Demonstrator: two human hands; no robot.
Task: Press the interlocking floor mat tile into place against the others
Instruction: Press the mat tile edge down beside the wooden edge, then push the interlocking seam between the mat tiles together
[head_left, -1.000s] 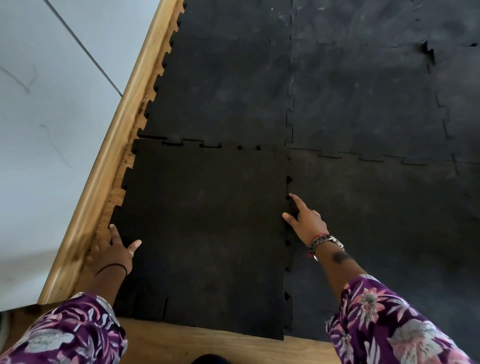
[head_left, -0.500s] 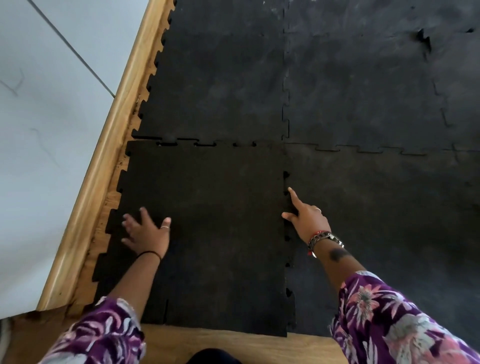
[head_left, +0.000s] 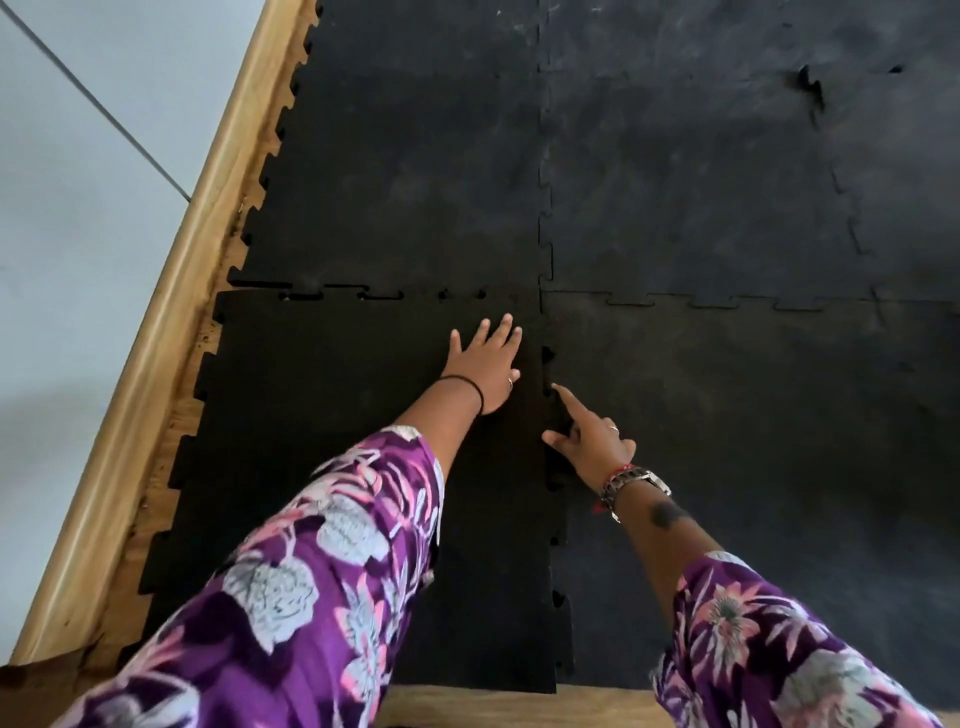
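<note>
Nearest me, the loose floor mat tile (head_left: 322, 441) lies flat in the near-left corner of the matting, its near edge stopping at bare wood floor (head_left: 467, 701). Along its right side I see dark gaps between its tabs and the neighbouring tile (head_left: 753, 441), so I judge that seam only partly seated. My right hand (head_left: 592, 441) rests on that seam, index finger stretched out along it, the others curled, gripping nothing. My left hand (head_left: 485, 366) lies flat, fingers spread, on the tile's far-right corner, just beside the seam; the two hands sit close but apart. Farther out, the seam to the upper tile (head_left: 405, 171) looks closed near the corner, while toward the left small slots remain open. I reckon pressing is well under way, with both seams left to finish. On the left, the tile's tabs run close to the wooden border (head_left: 156, 374), leaving little room to shift that way.
</note>
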